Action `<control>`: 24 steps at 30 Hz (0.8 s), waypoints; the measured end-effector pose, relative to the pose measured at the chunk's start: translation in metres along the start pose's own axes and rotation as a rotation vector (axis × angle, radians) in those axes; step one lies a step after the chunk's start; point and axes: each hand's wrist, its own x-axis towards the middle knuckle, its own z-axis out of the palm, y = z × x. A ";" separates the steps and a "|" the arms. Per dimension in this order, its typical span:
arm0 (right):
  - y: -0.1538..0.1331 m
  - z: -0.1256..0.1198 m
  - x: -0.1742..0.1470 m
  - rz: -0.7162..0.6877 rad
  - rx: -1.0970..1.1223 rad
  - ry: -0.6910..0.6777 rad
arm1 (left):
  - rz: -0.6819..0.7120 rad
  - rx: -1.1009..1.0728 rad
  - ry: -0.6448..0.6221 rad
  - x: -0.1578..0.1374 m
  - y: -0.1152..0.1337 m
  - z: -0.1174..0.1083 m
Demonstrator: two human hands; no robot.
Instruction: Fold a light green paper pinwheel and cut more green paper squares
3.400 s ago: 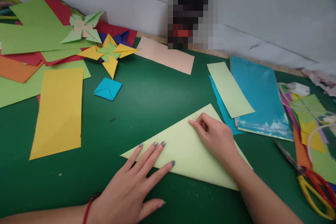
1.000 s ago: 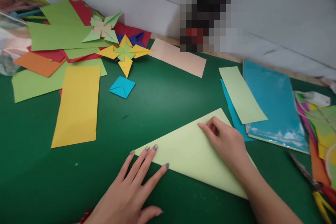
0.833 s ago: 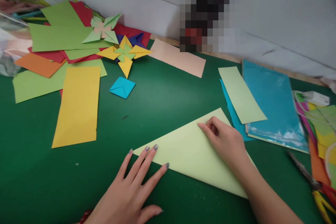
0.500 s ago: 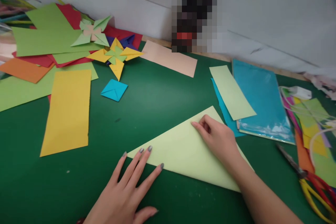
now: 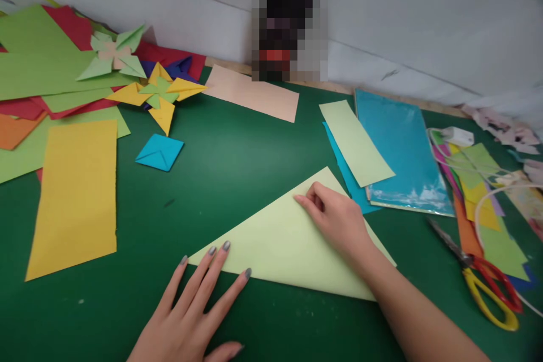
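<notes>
A pale green sheet of paper [image 5: 271, 237], folded into a triangle, lies flat on the green tabletop. My left hand [image 5: 190, 300] is open, its fingers spread over the sheet's left corner and lower edge. With fingers curled in, my right hand [image 5: 337, 223] rests on the upper right part of the triangle, pressing down on it. Nothing shows between its fingers, and the forearm covers part of the sheet's right side.
Scissors with red and yellow handles [image 5: 479, 271] lie at the right, near a blue covered booklet [image 5: 403, 153] and a pale green strip [image 5: 356, 141]. To the left are a yellow sheet [image 5: 76, 192], a blue folded piece [image 5: 160, 153] and a yellow paper star [image 5: 163, 119].
The whole view has shifted, so the table's things appear farther left. Both hands keep about the same places on the folded paper.
</notes>
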 end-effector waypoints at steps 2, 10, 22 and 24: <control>0.000 0.000 0.000 -0.002 0.002 0.003 | 0.002 0.000 0.006 0.000 0.000 0.000; 0.000 0.001 0.000 -0.018 -0.006 0.018 | 0.001 -0.020 0.046 0.004 -0.001 -0.004; -0.001 0.001 0.002 -0.017 0.020 0.021 | 0.080 -0.116 0.080 0.038 -0.016 -0.015; -0.001 0.001 0.002 -0.018 0.018 0.023 | 0.094 -0.139 -0.036 0.056 -0.019 -0.021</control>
